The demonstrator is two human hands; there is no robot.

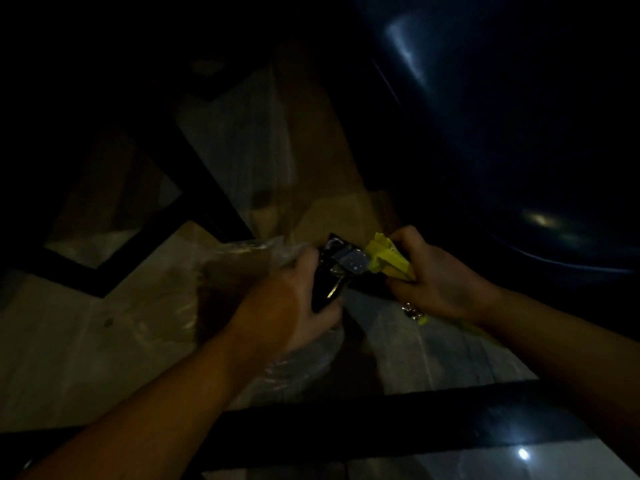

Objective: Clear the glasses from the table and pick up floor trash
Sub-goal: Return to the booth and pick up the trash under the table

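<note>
Left hand (294, 299) grips dark wrapper (332, 271) and clear bag (242, 268); right hand (433, 282) clutches yellow wrapper (389, 259); overfull fists could spill scraps.

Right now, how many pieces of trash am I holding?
3 that show: a clear plastic bag and a dark shiny wrapper in the left hand, and a yellow wrapper in the right hand. The dim light may hide more.

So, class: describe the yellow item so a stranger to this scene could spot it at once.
Start at the big dark blue curved object upper right, then drop to the right hand below it. The crumpled yellow wrapper sticks out of that fist, the only bright thing here, unlike the dark shiny wrapper beside it in the left hand.
</note>
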